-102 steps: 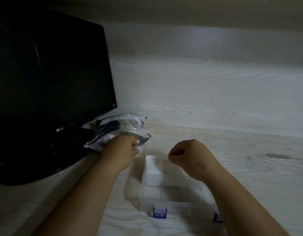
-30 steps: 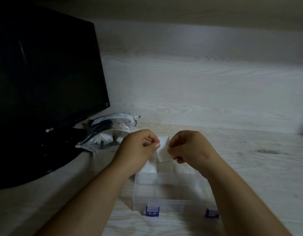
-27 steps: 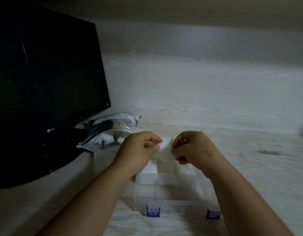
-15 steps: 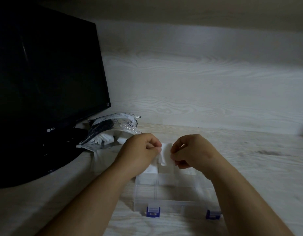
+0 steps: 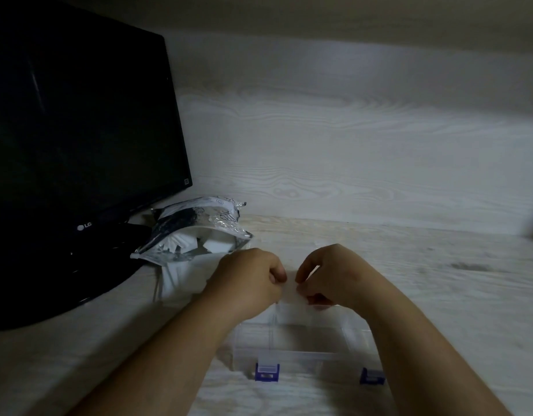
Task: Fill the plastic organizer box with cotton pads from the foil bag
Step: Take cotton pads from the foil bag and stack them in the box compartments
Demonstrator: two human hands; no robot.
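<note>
Both hands are working over the back half of the organizer box [image 5: 304, 360], which is sitting open on the pale wood-grain desk [image 5: 439, 295]. The left hand [image 5: 250, 280] and right hand [image 5: 331, 277] are facing each other with fingers curled, each pinching one side of a single white cotton pad [image 5: 290, 291]. Both grips are clamping on that pad, thumb against fingertips. The pad is hanging between the two hands, just above the box's back row. It's blurring out, so I can't tell whether it's flat or folded. The box is clear plastic with dividers. Its front-row compartments are looking see-through down to the desk. Its back row is mostly hiding under the hands and looking whitish, so I can't tell how full it is. A blue latch [image 5: 266, 372] is sitting on the box's front wall near its left corner, and a second blue latch [image 5: 371, 376] near its right corner. The foil bag [image 5: 196, 217] is lying behind and left of the box, mouth gaping toward it, with white pads [image 5: 211, 243] showing inside. A pale translucent patch [image 5: 175, 280] is showing between the bag and the box's left side, and I can't tell what it is. A black LG monitor [image 5: 79, 130] is standing further left of the box. The bag is touching or overlapping its base, can't tell which. A wood-grain wall panel [image 5: 349, 145] is running behind the box.
</note>
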